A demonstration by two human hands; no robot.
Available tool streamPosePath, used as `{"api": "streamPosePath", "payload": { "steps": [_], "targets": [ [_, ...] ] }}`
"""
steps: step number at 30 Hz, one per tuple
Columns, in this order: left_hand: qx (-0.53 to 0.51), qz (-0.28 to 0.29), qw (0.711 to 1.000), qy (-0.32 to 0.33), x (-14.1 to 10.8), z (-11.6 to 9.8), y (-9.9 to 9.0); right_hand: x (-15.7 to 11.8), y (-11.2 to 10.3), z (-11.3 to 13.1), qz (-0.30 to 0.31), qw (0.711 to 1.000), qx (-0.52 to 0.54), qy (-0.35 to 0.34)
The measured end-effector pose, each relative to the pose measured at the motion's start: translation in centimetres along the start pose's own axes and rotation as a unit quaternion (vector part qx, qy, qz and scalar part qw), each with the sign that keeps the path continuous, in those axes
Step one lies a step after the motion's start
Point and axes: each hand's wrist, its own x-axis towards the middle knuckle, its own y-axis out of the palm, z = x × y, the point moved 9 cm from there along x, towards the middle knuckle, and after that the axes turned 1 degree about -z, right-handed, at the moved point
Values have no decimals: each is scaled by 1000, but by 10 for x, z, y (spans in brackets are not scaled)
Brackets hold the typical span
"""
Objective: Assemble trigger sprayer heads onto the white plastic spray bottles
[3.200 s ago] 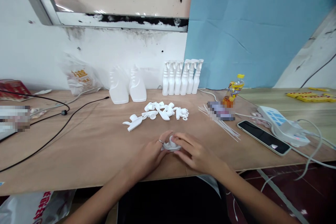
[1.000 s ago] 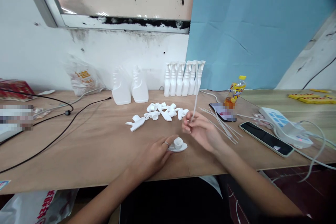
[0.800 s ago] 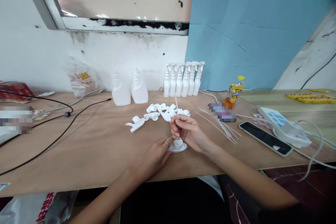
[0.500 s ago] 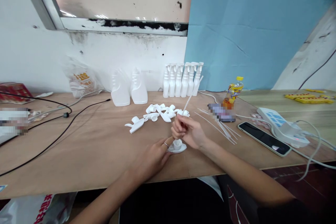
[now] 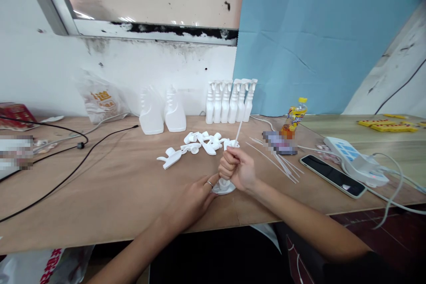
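My right hand (image 5: 237, 168) is closed in a fist around a thin white tube (image 5: 238, 132), whose upper end sticks up and leans slightly right. Directly under that fist, a white spray nozzle head (image 5: 223, 187) lies on the table with its round collar facing up. My left hand (image 5: 199, 193), with a ring on one finger, grips the nozzle head from the left side. The fist covers the tube's lower end, so where it meets the collar is hidden. Beyond my hands lies a pile of loose white nozzle heads (image 5: 208, 143).
Several loose white tubes (image 5: 282, 162) lie right of my hands, near a phone (image 5: 333, 175) and a power strip (image 5: 356, 159). A drink bottle (image 5: 294, 117) stands behind. Along the wall are slim spray bottles (image 5: 225, 106) and two larger white bottles (image 5: 175, 113). Black cable (image 5: 80, 166) crosses the left side.
My right hand has shifted slightly down over the nozzle head, its fingers now wrapped into a tighter fist. The tube stands more upright and less of it shows. My left hand stays in place.
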Motion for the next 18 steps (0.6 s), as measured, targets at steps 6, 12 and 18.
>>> {"api": "streamPosePath", "payload": {
  "steps": [6, 12, 18],
  "targets": [
    [10, 3, 1000, -1, 0, -1, -1, -1, 1, 0, -6, 1000, -15, -4],
    [13, 3, 1000, 1, 0, -1, -1, 0, -1, -3, -5, 1000, -25, -8],
    [4, 2, 1000, 3, 1, -1, 0, 0, -2, -2, 5, 999, -34, 5]
  ]
}}
